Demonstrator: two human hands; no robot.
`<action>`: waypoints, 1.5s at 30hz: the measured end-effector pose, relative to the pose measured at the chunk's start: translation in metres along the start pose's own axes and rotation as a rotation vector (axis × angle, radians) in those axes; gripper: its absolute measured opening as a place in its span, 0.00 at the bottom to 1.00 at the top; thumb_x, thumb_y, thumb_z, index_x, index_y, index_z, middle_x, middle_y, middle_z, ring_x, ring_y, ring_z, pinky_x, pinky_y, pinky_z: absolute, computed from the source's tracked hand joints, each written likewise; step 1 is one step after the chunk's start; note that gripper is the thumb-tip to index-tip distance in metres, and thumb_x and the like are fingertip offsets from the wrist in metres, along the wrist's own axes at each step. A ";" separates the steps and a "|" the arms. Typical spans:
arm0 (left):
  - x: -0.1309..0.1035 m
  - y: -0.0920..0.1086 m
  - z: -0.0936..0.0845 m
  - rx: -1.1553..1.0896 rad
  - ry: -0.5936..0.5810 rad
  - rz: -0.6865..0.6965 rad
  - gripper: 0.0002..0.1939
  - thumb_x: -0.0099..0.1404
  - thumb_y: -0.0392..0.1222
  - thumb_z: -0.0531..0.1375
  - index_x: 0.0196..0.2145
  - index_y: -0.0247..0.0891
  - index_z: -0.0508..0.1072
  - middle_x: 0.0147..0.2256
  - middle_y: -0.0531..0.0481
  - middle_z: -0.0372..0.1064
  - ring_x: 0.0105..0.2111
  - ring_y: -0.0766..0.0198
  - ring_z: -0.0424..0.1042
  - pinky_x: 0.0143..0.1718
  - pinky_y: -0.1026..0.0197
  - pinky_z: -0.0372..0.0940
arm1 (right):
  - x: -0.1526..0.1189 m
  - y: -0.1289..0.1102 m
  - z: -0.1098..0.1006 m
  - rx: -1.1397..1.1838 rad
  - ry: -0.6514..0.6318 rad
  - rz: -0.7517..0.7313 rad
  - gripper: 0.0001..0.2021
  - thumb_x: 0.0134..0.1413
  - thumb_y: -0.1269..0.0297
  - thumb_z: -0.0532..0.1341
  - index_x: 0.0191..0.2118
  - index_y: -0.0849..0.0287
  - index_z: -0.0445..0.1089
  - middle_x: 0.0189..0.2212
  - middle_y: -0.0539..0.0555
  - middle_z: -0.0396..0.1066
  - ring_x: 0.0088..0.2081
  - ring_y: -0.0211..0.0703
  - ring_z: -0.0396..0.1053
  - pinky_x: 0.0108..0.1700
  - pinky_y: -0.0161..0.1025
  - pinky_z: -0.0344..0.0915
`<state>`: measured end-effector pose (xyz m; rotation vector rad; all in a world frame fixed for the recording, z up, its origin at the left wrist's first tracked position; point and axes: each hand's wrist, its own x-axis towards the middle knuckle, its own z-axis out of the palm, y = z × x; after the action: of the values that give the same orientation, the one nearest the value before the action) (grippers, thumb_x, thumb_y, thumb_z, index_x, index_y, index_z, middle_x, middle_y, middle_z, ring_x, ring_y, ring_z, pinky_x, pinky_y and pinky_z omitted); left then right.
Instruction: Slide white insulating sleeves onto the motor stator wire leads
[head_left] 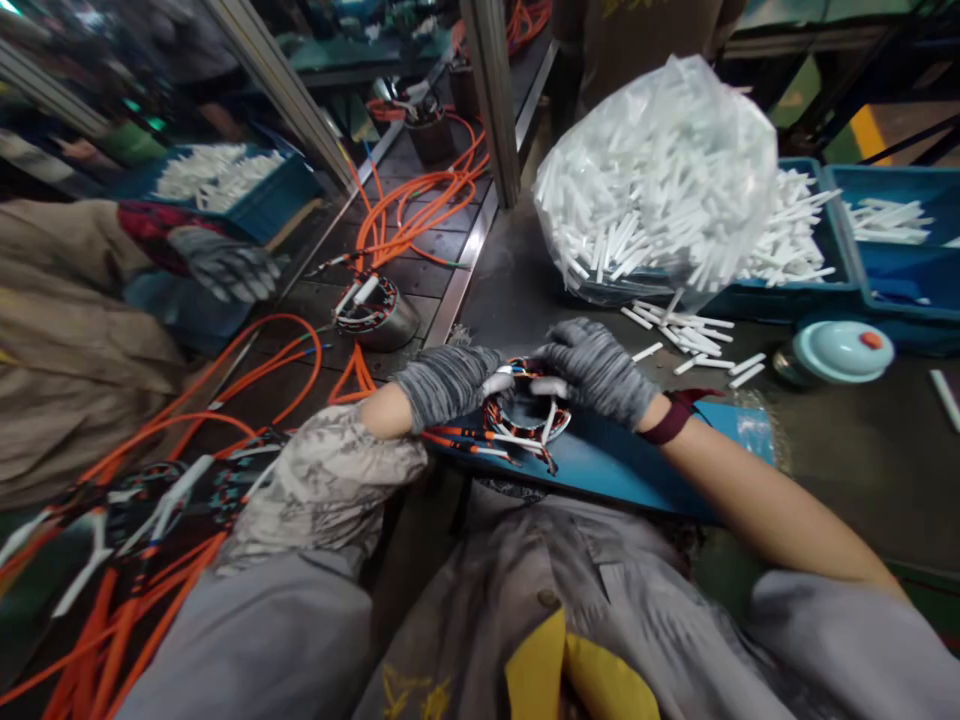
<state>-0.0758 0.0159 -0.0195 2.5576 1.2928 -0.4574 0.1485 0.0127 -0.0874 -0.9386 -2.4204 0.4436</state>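
Note:
A round motor stator (564,428) with orange and black windings stands on a blue board (637,470) right in front of me. Both of my hands wear striped grey gloves. My left hand (454,382) is at the stator's left upper edge, its fingers closed by a white sleeve. On the opposite side, my right hand (596,368) has its fingers bent down over the upper right rim. What the fingertips pinch is too small to make out. Orange leads with white sleeves (491,450) run out toward the lower left of the stator.
A big clear bag of white tubes (652,180) leans on blue bins (847,270); loose tubes (686,335) lie before it. A pale blue lidded container (844,352) is at right. Another stator (382,315) with orange cables stands left. A co-worker's gloved hand (225,262) rests farther left.

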 end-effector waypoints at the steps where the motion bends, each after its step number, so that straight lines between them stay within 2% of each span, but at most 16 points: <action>1: 0.003 0.006 -0.003 0.053 -0.020 -0.010 0.18 0.75 0.46 0.52 0.52 0.36 0.75 0.48 0.43 0.77 0.48 0.52 0.76 0.53 0.55 0.67 | -0.006 0.005 -0.004 0.070 0.019 0.020 0.30 0.66 0.38 0.51 0.41 0.61 0.78 0.35 0.58 0.71 0.37 0.46 0.65 0.41 0.42 0.59; 6: 0.029 0.036 -0.012 0.110 -0.039 0.080 0.17 0.75 0.46 0.53 0.52 0.35 0.74 0.48 0.42 0.76 0.47 0.51 0.76 0.47 0.56 0.68 | -0.023 0.020 -0.003 0.475 0.116 0.172 0.26 0.59 0.37 0.61 0.40 0.58 0.75 0.34 0.52 0.73 0.36 0.43 0.68 0.41 0.41 0.65; 10: 0.027 0.047 -0.002 0.101 0.181 0.063 0.18 0.76 0.46 0.51 0.54 0.36 0.74 0.48 0.40 0.76 0.48 0.50 0.75 0.47 0.52 0.68 | -0.030 0.018 0.003 0.613 0.149 0.298 0.24 0.56 0.39 0.65 0.42 0.59 0.75 0.37 0.53 0.76 0.39 0.45 0.72 0.44 0.42 0.68; 13: 0.000 0.048 0.020 0.108 0.478 0.185 0.20 0.76 0.51 0.50 0.55 0.41 0.74 0.50 0.41 0.75 0.49 0.48 0.74 0.50 0.46 0.67 | -0.041 0.026 -0.004 0.519 0.177 0.345 0.22 0.58 0.43 0.65 0.46 0.57 0.75 0.42 0.54 0.77 0.43 0.47 0.73 0.49 0.46 0.70; 16: -0.024 0.043 0.048 0.137 0.635 0.546 0.25 0.73 0.60 0.54 0.52 0.38 0.76 0.45 0.41 0.78 0.46 0.50 0.76 0.49 0.47 0.68 | -0.060 0.049 -0.021 0.273 0.339 0.433 0.19 0.61 0.47 0.63 0.48 0.56 0.75 0.44 0.56 0.77 0.46 0.51 0.74 0.53 0.51 0.69; 20: -0.023 0.044 0.071 0.196 0.810 0.648 0.22 0.72 0.55 0.58 0.45 0.31 0.78 0.37 0.39 0.78 0.37 0.53 0.77 0.42 0.50 0.71 | -0.090 0.080 -0.040 -0.017 0.461 0.580 0.16 0.62 0.53 0.59 0.47 0.57 0.76 0.43 0.57 0.78 0.44 0.53 0.75 0.51 0.53 0.70; 23: -0.011 0.057 0.066 0.211 0.803 0.578 0.23 0.73 0.57 0.56 0.36 0.32 0.78 0.31 0.40 0.77 0.31 0.54 0.76 0.37 0.51 0.70 | -0.105 0.088 -0.043 -0.084 0.420 0.601 0.13 0.59 0.56 0.60 0.43 0.57 0.77 0.39 0.57 0.79 0.40 0.53 0.76 0.47 0.52 0.72; 26: 0.003 0.073 0.055 0.226 0.657 0.366 0.24 0.74 0.54 0.54 0.29 0.34 0.77 0.25 0.41 0.74 0.28 0.53 0.74 0.32 0.53 0.67 | -0.106 0.086 -0.044 -0.143 0.388 0.598 0.13 0.59 0.58 0.59 0.43 0.58 0.77 0.39 0.58 0.79 0.40 0.52 0.76 0.47 0.51 0.73; 30: 0.026 0.078 0.040 0.187 0.435 0.158 0.19 0.70 0.50 0.60 0.47 0.30 0.76 0.36 0.35 0.76 0.33 0.47 0.76 0.32 0.53 0.65 | -0.080 0.083 -0.046 -0.236 0.351 0.571 0.15 0.62 0.59 0.57 0.47 0.57 0.76 0.44 0.58 0.77 0.45 0.51 0.74 0.51 0.49 0.71; 32: 0.040 0.075 0.031 0.128 0.428 0.037 0.23 0.71 0.48 0.58 0.57 0.29 0.71 0.41 0.33 0.76 0.36 0.46 0.77 0.33 0.53 0.65 | -0.056 0.085 -0.047 -0.288 0.318 0.559 0.15 0.62 0.60 0.57 0.48 0.57 0.76 0.47 0.59 0.76 0.47 0.52 0.73 0.53 0.49 0.69; 35: 0.057 0.070 0.016 -0.127 0.445 -0.251 0.26 0.75 0.45 0.51 0.66 0.31 0.60 0.36 0.41 0.78 0.35 0.52 0.78 0.35 0.57 0.65 | -0.020 0.092 -0.046 -0.367 0.270 0.560 0.15 0.61 0.65 0.57 0.50 0.58 0.76 0.52 0.61 0.74 0.51 0.56 0.70 0.56 0.52 0.65; 37: 0.058 0.065 0.009 -0.283 0.428 -0.334 0.31 0.74 0.48 0.54 0.70 0.35 0.53 0.32 0.47 0.78 0.33 0.55 0.78 0.35 0.59 0.66 | -0.002 0.098 -0.045 -0.404 0.244 0.559 0.15 0.60 0.69 0.56 0.49 0.58 0.76 0.54 0.63 0.72 0.54 0.58 0.67 0.58 0.56 0.62; 39: 0.050 0.059 0.008 -0.360 0.409 -0.223 0.39 0.70 0.52 0.61 0.70 0.37 0.52 0.32 0.50 0.78 0.34 0.56 0.79 0.37 0.60 0.68 | 0.008 0.103 -0.045 -0.417 0.234 0.551 0.15 0.60 0.71 0.56 0.47 0.58 0.77 0.53 0.63 0.73 0.55 0.59 0.65 0.59 0.59 0.60; 41: 0.032 0.051 0.017 -0.372 0.456 -0.019 0.41 0.66 0.54 0.65 0.69 0.37 0.55 0.40 0.48 0.79 0.41 0.56 0.79 0.44 0.58 0.70 | 0.010 0.107 -0.046 -0.406 0.251 0.543 0.13 0.60 0.70 0.56 0.45 0.59 0.77 0.51 0.63 0.73 0.55 0.59 0.66 0.60 0.59 0.60; 43: 0.012 0.042 0.032 -0.308 0.584 0.170 0.35 0.66 0.53 0.65 0.65 0.37 0.62 0.52 0.43 0.75 0.52 0.55 0.75 0.55 0.54 0.68 | 0.005 0.110 -0.047 -0.376 0.302 0.535 0.13 0.59 0.68 0.57 0.46 0.59 0.77 0.53 0.63 0.72 0.55 0.58 0.66 0.60 0.57 0.62; 45: -0.006 0.032 0.048 -0.154 0.704 0.258 0.24 0.70 0.48 0.62 0.59 0.37 0.69 0.55 0.41 0.73 0.57 0.52 0.71 0.62 0.47 0.62 | -0.003 0.110 -0.049 -0.331 0.368 0.521 0.14 0.58 0.68 0.58 0.48 0.59 0.76 0.57 0.61 0.69 0.56 0.56 0.67 0.59 0.53 0.65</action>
<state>-0.0613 -0.0234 -0.0592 2.7876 1.0779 0.6227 0.2368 0.0942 -0.0990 -1.6471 -1.9288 0.0274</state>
